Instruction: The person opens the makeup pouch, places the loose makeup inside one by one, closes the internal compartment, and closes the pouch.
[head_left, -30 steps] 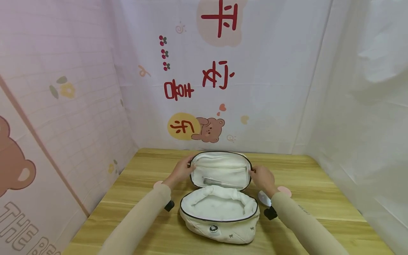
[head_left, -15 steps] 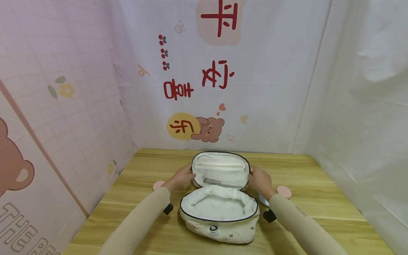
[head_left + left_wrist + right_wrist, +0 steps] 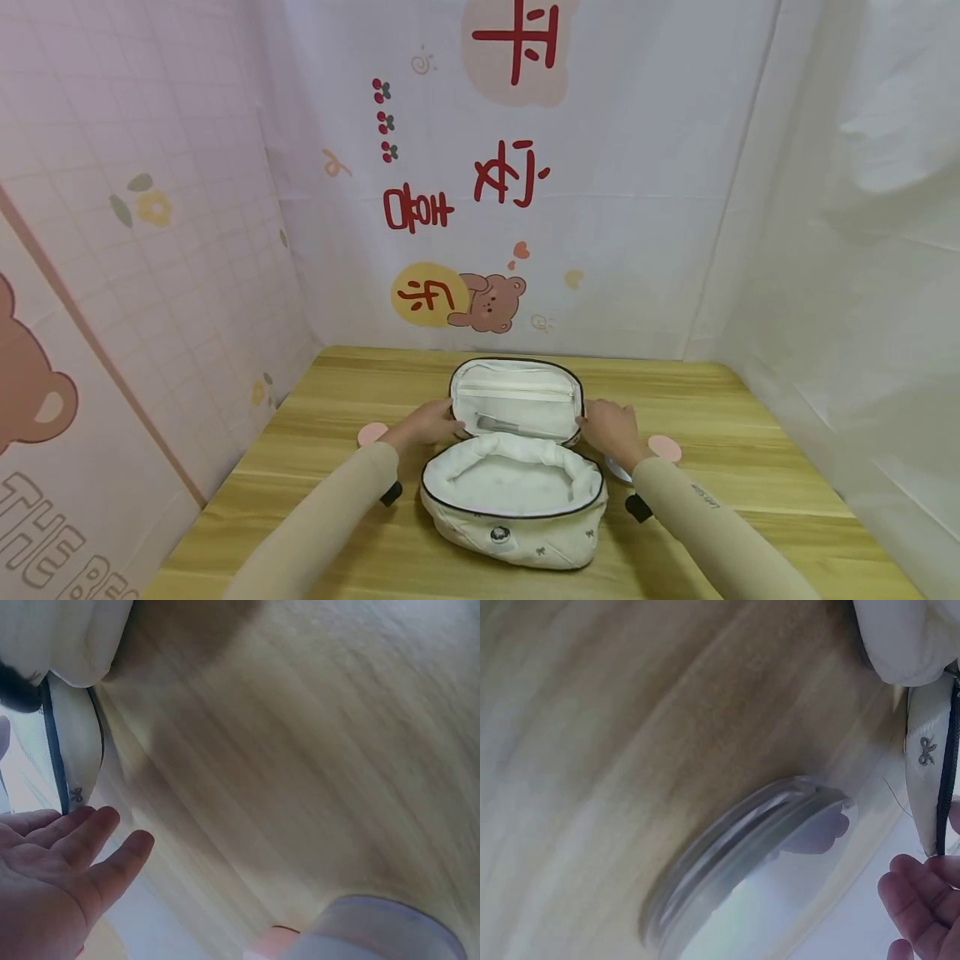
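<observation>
A cream quilted cosmetic bag (image 3: 517,537) with black-edged rims and small bow prints stands unzipped on the table, its white padded inside showing. Behind the body its lid (image 3: 517,402) is raised, with a see-through zipped pocket holding a makeup brush (image 3: 498,423). At the lid's left side is my left hand (image 3: 427,422); in the left wrist view its fingers (image 3: 90,832) are spread and fairly straight, right at the lid's edge. My right hand (image 3: 611,427) pinches the lid's right edge, thumb inside and fingers (image 3: 915,889) outside.
Pink round items lie on the wooden table (image 3: 765,500), one left (image 3: 372,433) and one right (image 3: 664,448). By the right wrist is a shiny round disc (image 3: 750,907) with a clear rim. White printed cloth (image 3: 637,167) encloses the table's back and sides.
Both hands have slid lower along the lid's sides, the left fingers loosening from the rim. The lid's opening looks slightly narrower. The bag's body stays in place.
</observation>
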A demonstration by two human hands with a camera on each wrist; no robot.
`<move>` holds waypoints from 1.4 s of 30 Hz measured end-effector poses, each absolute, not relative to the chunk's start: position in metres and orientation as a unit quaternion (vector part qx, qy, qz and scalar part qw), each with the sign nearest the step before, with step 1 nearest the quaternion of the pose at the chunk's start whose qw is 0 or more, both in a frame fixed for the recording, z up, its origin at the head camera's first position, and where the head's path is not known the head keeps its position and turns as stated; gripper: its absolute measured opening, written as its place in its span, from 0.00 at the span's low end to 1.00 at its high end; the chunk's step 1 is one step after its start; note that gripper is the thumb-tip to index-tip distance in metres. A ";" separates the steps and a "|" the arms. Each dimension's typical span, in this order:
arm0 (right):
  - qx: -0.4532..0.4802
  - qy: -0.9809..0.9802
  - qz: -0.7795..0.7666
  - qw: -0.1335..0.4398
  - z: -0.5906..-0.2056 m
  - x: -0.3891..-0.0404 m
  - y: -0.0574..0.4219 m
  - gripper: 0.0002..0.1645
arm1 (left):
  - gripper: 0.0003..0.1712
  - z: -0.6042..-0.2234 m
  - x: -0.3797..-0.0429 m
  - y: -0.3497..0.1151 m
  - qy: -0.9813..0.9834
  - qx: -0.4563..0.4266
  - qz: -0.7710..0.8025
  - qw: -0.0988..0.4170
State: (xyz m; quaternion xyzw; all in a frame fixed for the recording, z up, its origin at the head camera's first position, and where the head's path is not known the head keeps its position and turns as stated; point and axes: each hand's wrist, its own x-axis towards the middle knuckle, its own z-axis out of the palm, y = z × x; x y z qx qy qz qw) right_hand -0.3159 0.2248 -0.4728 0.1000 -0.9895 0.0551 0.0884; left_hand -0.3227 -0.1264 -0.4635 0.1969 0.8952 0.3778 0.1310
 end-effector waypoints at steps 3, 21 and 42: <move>0.102 -0.990 0.054 0.082 -0.471 -0.314 0.222 0.16 | 0.28 -0.463 -0.320 -0.127 0.901 0.209 0.357 0.131; 0.128 -0.987 0.074 0.066 -0.467 -0.299 0.227 0.28 | 0.41 -0.445 -0.247 -0.131 0.900 0.329 0.269 0.098; 0.185 -0.981 0.035 0.055 -0.467 -0.272 0.289 0.43 | 0.49 -0.463 -0.175 -0.139 0.941 0.287 0.180 -0.024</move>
